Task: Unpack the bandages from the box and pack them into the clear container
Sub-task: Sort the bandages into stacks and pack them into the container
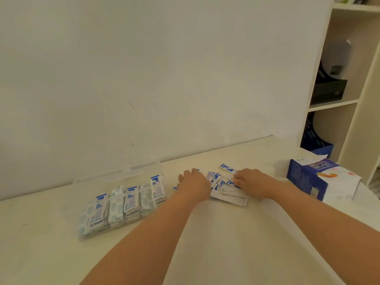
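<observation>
A loose heap of white and blue wrapped bandages (228, 192) lies on the white table between my two hands. My left hand (194, 185) rests on the heap's left side, fingers bent over some bandages. My right hand (251, 183) lies on its right side, fingertips touching the wrappers. What either hand holds is hidden under the fingers. The clear container (115, 177) stands open at the left, its lid tipped back toward the wall, with upright rows of bandages (127, 204) in it. The blue and white bandage box (320, 179) stands at the right.
A white wall rises right behind the table (226, 243). White shelving (339, 103) with dark items stands at the right, beyond the table's edge. One stray bandage (227, 168) lies just behind the heap.
</observation>
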